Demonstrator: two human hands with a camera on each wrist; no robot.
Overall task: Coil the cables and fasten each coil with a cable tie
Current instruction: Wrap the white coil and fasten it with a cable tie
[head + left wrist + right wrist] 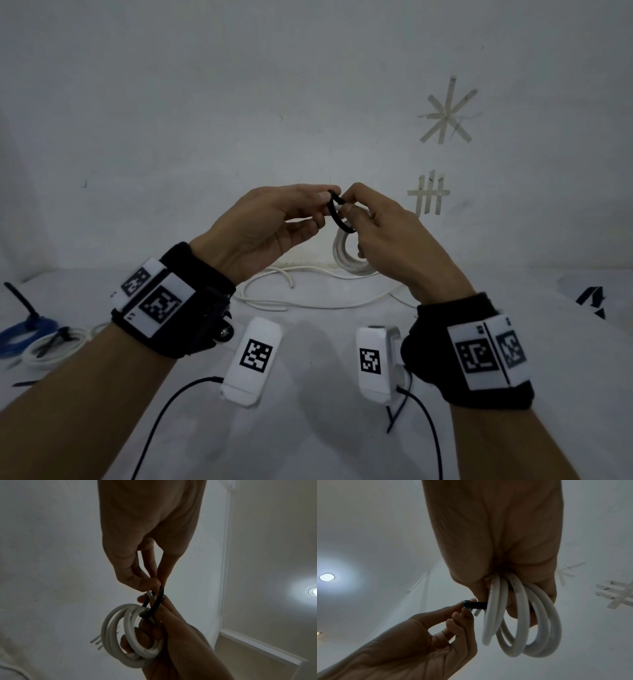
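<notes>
I hold both hands up above the counter [308, 428]. My right hand [394, 240] has its fingers [154, 632] curled through a white cable coil [346, 260], and the coil hangs from them. A black cable tie [337, 214] loops around the top of the coil. My left hand [263, 226] pinches one end of the tie between thumb and finger. More loose white cable [308, 301] lies on the counter under my hands. Far left on the counter sit a blue coil [24, 334] and a white coil [54, 349], each with a black tie on it.
</notes>
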